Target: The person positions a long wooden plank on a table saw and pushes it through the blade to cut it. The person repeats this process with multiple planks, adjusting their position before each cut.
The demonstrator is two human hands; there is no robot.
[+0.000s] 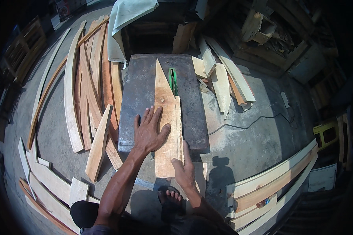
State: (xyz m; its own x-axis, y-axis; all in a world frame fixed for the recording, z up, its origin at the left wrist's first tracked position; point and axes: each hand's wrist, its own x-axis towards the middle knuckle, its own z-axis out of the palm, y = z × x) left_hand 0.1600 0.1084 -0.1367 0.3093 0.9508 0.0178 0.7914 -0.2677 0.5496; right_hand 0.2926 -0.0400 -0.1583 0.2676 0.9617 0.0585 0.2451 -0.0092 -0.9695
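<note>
A wooden board (166, 129) lies on the dark metal table of a saw (137, 82), its far end cut to a long slanting point. Beside that slanted edge is a green-edged slot (172, 80) in the tabletop; a blade cannot be made out clearly. Along the board's right side runs a narrow, rough-edged strip. My left hand (148, 131) presses flat on the board's left part, fingers apart and thumb reaching across. Near the close end, my right hand (184, 168) grips the board's right edge, thumb on top and fingers along the side.
Long planks (94, 70) lie on the concrete floor at left, with a short tapered piece (99, 145) near the table. Offcuts (223, 78) are heaped at far right, boards (270, 184) at near right. A black cable (247, 127) crosses the floor. My sandalled foot (170, 196) stands below the board.
</note>
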